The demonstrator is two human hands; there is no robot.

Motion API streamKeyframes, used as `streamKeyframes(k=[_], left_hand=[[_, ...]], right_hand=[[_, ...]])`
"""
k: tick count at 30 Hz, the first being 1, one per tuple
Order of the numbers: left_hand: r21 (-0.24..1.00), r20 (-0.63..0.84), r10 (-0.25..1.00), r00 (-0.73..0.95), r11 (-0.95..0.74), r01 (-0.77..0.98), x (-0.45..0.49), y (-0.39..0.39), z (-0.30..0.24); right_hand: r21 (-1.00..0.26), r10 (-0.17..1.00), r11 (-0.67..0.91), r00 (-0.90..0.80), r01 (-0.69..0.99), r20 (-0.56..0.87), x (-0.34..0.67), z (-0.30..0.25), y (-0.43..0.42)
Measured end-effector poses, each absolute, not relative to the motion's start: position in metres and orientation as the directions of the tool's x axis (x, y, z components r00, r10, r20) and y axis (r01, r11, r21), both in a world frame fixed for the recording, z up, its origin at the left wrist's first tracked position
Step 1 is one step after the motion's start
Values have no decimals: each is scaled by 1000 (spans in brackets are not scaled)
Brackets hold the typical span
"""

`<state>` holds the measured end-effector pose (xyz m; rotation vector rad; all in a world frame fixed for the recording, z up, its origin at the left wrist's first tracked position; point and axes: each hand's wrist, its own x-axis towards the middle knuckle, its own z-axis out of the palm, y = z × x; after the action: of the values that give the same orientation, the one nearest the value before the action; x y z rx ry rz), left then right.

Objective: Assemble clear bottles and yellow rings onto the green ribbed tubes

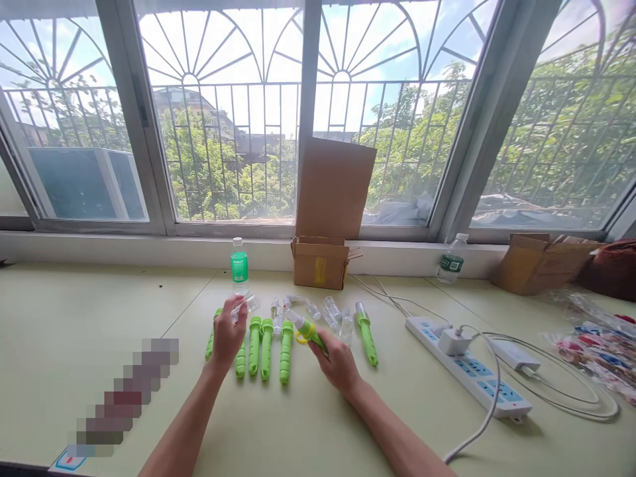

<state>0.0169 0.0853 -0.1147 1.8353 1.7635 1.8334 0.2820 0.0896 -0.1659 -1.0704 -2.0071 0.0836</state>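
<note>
My left hand (227, 334) pinches a clear ribbed plastic cap (253, 303) above the left end of a row of green ribbed plastic handles (267, 354). In my right hand (340, 364) is a green plastic handle (318, 338) with a yellow ring and a clear tip, tilted up toward the left. Loose clear plastic pieces (331, 309) lie just beyond both hands. A yellow ring (301, 338) shows partly behind the held handle. To the right of my right hand lies another green handle (368, 341) with a clear cap on its end.
Against the window sill stand a water bottle (239, 268), an open cardboard box (320, 263) and a second bottle (451, 260). A white power strip (470, 371) with cables lies on the right. Farther right are another carton (531, 265) and wrapped colourful items (596, 351).
</note>
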Motion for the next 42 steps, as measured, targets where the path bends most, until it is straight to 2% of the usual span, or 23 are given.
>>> streamKeyframes(k=[4,8,14,17,26,33,39,42], left_hand=[[803,561,773,-298,-419,425,27,81,-112],[856,491,841,-229,-416,309,38,76,-110],[871,413,911,-5,-393,296,57,72,-116],[854,427,904,39,-417,311,65,73,-123],[894,357,934,28,-351,278,74,89,-124],[905,245,965,97,-264,335,81,112,-105],[919,306,949,76,-315,236,83,116,-118],[931,288,955,73,-297,214,79,115,-132]], right_hand=[[-416,715,645,-312,641,626,282,-167,92],[-387,716,646,-347,658,605,282,-170,93],[-279,717,641,-427,715,551,281,-171,91],[-245,682,680,-474,691,557,280,-173,91],[-301,624,696,-343,651,702,281,-183,96],[-293,650,653,-318,698,691,284,-177,96],[-344,697,642,-336,685,633,285,-175,92],[-363,703,656,-361,662,613,284,-175,93]])
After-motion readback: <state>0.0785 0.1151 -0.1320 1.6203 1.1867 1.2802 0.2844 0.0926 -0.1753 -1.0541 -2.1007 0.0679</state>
